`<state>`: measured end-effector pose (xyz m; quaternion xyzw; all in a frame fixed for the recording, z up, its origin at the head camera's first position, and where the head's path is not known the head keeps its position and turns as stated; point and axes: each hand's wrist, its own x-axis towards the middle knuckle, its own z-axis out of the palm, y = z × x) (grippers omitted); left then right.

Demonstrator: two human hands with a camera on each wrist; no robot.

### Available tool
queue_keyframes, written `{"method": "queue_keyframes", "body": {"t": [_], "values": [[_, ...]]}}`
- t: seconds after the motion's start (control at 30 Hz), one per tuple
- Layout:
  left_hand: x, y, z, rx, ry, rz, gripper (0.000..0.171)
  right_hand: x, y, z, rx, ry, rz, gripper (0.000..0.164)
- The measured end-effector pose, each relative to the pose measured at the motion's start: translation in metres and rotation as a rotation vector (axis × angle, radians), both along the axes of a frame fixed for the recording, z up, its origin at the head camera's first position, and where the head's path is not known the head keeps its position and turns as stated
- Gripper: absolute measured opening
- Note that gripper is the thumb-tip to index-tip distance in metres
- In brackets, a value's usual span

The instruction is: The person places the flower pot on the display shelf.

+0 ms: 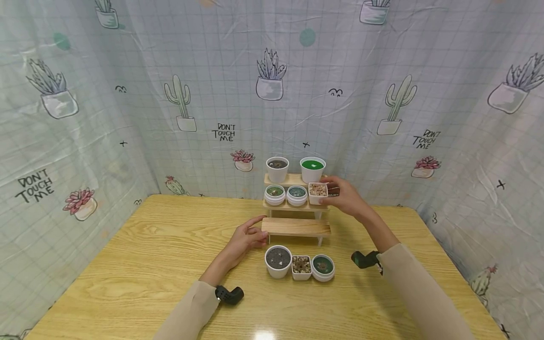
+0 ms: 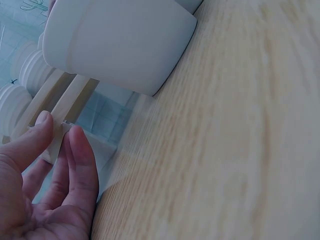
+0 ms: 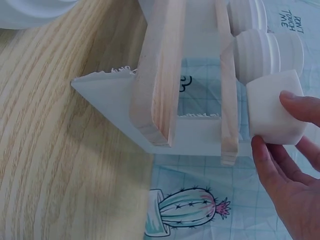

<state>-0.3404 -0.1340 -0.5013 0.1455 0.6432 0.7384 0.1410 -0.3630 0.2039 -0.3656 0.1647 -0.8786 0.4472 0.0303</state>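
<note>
Gripping square pot [image 1: 317, 192] — right hand [image 1: 346, 197].

On our wood-grained counter [image 1: 127, 264] we are seeing a three-tiered stand [image 1: 296, 227]; in front of it, a dark-filled pot [image 1: 278, 262], a square pebble-filled pot [image 1: 301, 268] and a green-filled pot [image 1: 323, 267] are sitting in a close row.

1. Tiered wooden stand [image 1: 296, 226]: on the table [image 1: 127, 264].
2. Top tier: grey-filled round white pot [image 1: 277, 176] at nine o'clock, green-filled round white pot [image 1: 313, 177] at three.
3. Middle tier: two low round white pots [image 1: 275, 200] toward nine; square white pot [image 1: 315, 201], in the right fingers [image 3: 302, 108], at three.
4. At the stand's six o'clock, nine-to-three: charcoal-filled round white pot [image 1: 278, 273], pebble-filled square white pot [image 1: 301, 276], low green-filled pot [image 1: 324, 278].
</note>
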Motion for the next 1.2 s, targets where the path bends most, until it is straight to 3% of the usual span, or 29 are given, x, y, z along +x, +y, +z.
{"method": "queue_keyframes", "body": {"t": [0.47, 1.2], "values": [[0.0, 0.0, 0.0, 0.003, -0.001, 0.006, 0.066, 0.0, -0.001, -0.007, -0.033, -0.044, -0.063, 0.066], [0.0, 0.0, 0.001, -0.003, 0.003, 0.003, 0.068, -0.003, 0.001, -0.018, -0.071, -0.052, -0.075, 0.07]]}}
